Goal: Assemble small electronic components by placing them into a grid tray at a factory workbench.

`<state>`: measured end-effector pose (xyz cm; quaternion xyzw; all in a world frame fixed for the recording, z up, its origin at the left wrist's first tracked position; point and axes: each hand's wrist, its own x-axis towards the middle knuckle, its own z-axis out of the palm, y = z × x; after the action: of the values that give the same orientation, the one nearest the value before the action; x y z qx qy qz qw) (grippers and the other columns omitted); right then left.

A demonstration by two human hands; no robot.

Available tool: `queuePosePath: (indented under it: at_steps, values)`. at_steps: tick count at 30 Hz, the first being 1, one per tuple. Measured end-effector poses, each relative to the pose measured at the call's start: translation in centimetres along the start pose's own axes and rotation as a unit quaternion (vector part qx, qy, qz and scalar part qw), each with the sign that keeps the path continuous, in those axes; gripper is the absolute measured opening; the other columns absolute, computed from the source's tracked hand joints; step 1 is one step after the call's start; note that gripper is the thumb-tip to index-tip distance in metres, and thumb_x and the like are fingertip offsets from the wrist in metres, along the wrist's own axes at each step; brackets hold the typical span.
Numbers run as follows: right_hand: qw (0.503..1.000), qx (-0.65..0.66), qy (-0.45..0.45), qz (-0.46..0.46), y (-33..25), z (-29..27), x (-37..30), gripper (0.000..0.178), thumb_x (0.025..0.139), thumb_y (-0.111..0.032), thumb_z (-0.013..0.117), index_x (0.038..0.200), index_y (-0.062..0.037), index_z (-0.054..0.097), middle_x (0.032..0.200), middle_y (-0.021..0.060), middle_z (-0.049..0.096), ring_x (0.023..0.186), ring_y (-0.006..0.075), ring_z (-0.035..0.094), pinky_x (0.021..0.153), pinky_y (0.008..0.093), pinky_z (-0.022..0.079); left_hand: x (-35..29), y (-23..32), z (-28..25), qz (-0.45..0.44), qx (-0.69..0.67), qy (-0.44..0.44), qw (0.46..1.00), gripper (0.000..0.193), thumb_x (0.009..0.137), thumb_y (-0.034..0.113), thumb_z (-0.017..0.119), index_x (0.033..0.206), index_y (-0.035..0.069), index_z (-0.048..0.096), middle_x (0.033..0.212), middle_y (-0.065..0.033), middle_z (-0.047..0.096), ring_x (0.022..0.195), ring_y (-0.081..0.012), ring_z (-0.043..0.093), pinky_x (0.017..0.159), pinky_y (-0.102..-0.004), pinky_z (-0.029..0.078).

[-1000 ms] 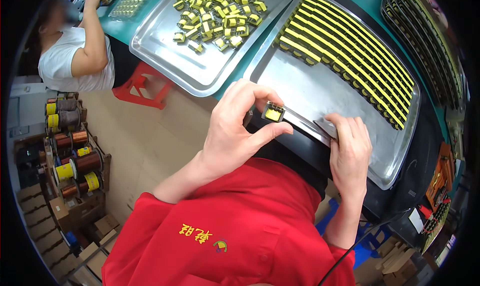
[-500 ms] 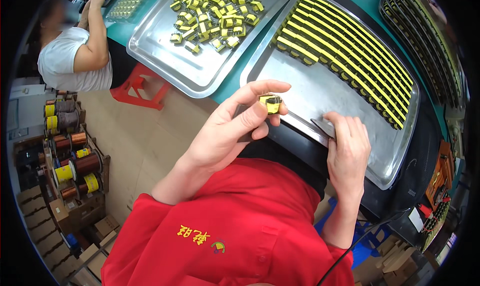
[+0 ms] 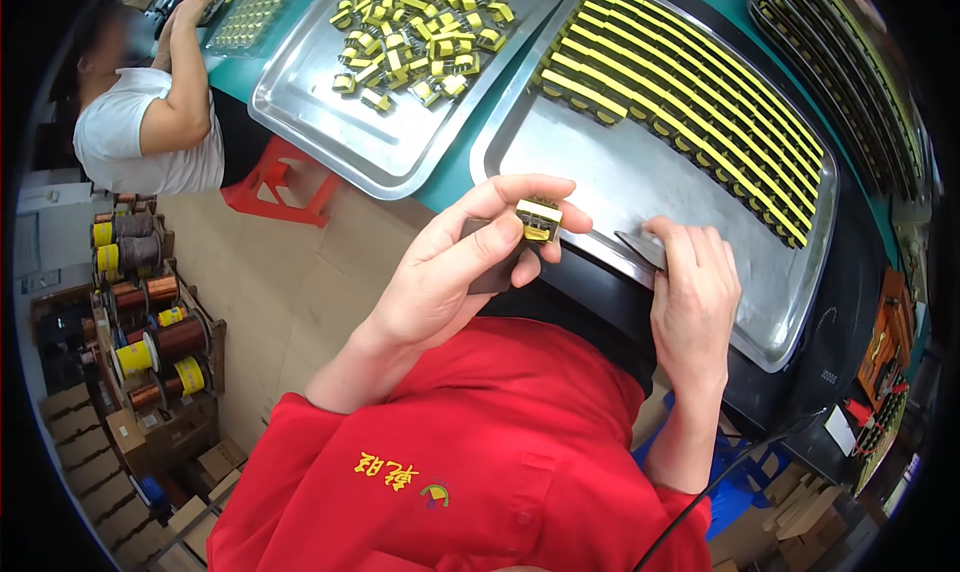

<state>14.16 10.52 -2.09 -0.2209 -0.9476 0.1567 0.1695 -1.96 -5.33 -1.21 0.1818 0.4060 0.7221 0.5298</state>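
A green counter [image 3: 452,180] crosses the workroom, with wire spools [image 3: 185,337] racked at the left and a co-worker in a white T-shirt [image 3: 150,137] busy farther along, near a red plastic stool [image 3: 283,187]. In the foreground, a person in a red shirt [image 3: 440,452] raises what looks like a small yellow-and-black transformer [image 3: 540,220] in the left hand [image 3: 440,267], in front of the right-hand tray's near rim. Thumb and fingers are closed on the piece from its sides, a hold that seems chosen to leave its top and near face open to view. A flat dark block [image 3: 488,280], partly hidden, sits against the same palm, perhaps lodged there so the fingertips stay free. The right hand [image 3: 697,302] pinches a thin dark plate [image 3: 640,250] at the rim, much of it covered by the fingers; its material is impossible to tell from here. On the right-hand tray [image 3: 620,187], rows of matching parts [image 3: 690,102] stand side by side with yellow bands aligned, packed toward the far side, an order that probably saves room and eases counting. A loose pile [image 3: 420,42] lies jumbled on the left-hand tray [image 3: 300,102], apparently kept apart so the lots do not mix. More loaded trays [image 3: 840,82] are stacked at the upper right, likely to spare counter space.
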Motion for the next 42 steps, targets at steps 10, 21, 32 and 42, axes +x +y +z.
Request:
queuePosePath:
  at_steps: [10, 21, 32, 42]
  values:
    - [0.995, 0.087, 0.019, -0.038, -2.3, -1.4, 0.3, 0.041, 0.064, 0.014, 0.054, 0.101, -0.0025, 0.061, 0.084, 0.0123, 0.055, 0.079, 0.0314, 0.052, 0.071, 0.0383, 0.04, -0.4, 0.3, 0.8, 0.023, 0.21, -0.03, 0.977, 0.047, 0.103, 0.033, 0.042, 0.131, -0.005, 0.048, 0.092, -0.0074, 0.057, 0.077, -0.0074, 0.047, 0.065, -0.02, 0.036]
    - [0.997, 0.02, 0.019, -0.067, -3.0, -0.7, 0.4, 0.045, 0.064, 0.012, 0.057, 0.105, -0.0054, 0.062, 0.087, 0.0089, 0.056, 0.082, 0.0282, 0.051, 0.073, 0.0371, 0.039, -1.1, 0.9, 2.2, 0.021, 0.271, 0.034, 0.962, 0.034, 0.103, 0.031, 0.04, 0.108, 0.002, 0.056, 0.087, 0.0006, 0.052, 0.07, -0.0038, 0.039, 0.064, -0.0188, 0.032]
    - [0.997, 0.018, -0.003, -0.069, -3.3, -0.7, 0.2, 0.041, 0.066, 0.01, 0.058, 0.104, -0.0045, 0.062, 0.087, 0.0087, 0.057, 0.079, 0.0277, 0.051, 0.07, 0.0367, 0.04, -1.3, 1.1, 1.9, 0.044, 0.341, 0.004, 0.939, 0.032, 0.104, 0.028, 0.038, 0.11, 0.003, 0.057, 0.095, 0.0011, 0.055, 0.074, -0.0027, 0.041, 0.067, -0.0177, 0.035]
    - [0.991, -0.041, 0.055, -0.118, -2.9, 0.1, 0.3, 0.029, 0.071, -0.011, 0.062, 0.1, -0.0063, 0.065, 0.071, 0.0037, 0.045, 0.067, 0.021, 0.046, 0.06, 0.0344, 0.036, -1.1, 0.4, 1.7, 0.057, 0.301, 0.014, 0.952, 0.031, 0.104, 0.026, 0.037, 0.111, 0.001, 0.055, 0.097, -0.0022, 0.055, 0.075, -0.0053, 0.043, 0.07, -0.0196, 0.037]
